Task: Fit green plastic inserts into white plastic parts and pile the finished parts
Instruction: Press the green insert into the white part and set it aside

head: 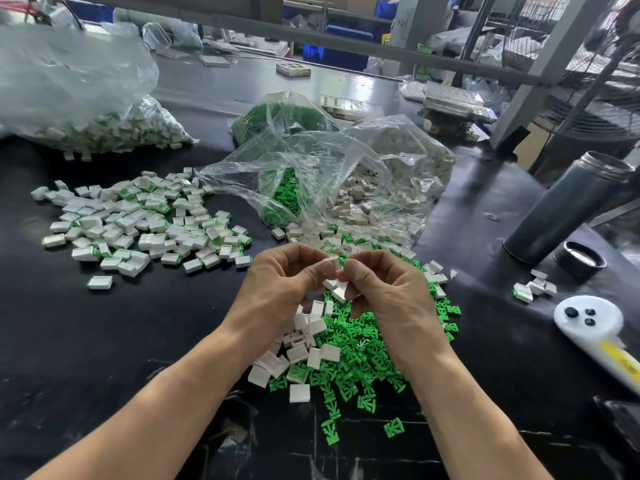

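Observation:
My left hand (280, 282) and my right hand (388, 292) meet above the black table, fingertips together. The left hand pinches a small white plastic part (333, 262). A bit of green shows at the right fingertips, which curl round more white parts (337, 291). Under the hands lies a heap of loose green inserts (360, 355) mixed with loose white parts (308, 341). A pile of finished white parts with green inserts (138, 223) spreads at the left of the table.
An open clear bag (346, 181) of green inserts and white parts lies behind the hands. A large bag of finished parts (86, 109) sits far left. A grey flask (568, 206), its cap (580, 259) and a white handheld device (595, 330) lie right.

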A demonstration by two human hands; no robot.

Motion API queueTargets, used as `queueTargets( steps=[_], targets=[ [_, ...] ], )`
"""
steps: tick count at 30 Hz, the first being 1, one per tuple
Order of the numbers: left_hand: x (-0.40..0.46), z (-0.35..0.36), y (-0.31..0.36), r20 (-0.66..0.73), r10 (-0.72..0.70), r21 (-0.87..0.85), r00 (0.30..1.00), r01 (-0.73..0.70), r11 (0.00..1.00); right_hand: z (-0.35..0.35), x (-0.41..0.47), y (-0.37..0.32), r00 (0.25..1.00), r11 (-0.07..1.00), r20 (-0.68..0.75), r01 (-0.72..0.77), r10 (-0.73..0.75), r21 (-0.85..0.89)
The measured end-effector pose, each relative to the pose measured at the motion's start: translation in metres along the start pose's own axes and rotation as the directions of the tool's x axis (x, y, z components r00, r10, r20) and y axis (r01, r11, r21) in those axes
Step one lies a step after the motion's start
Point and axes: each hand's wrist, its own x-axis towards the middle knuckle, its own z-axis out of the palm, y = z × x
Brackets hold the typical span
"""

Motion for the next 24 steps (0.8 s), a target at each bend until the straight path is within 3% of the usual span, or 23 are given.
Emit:
queueTargets(
  steps=[8, 24],
  targets=[
    [-0.0001, 0.0009, 0.0005, 0.015, -0.004, 0.027, 1.0, 0.004, 1.0, 0.0043, -0.0019, -0.0017, 1.0, 0.999, 0.018, -0.003, 0.002, 0.045],
    [-0.0041, 0.0028, 0.0071, 0.027, 0.011, 0.06, 1.0, -0.012, 0.998, -0.0017, -0.0008, -0.0021, 1.0, 0.995, 0.002, -0.013, 0.013, -0.095]
  ],
)
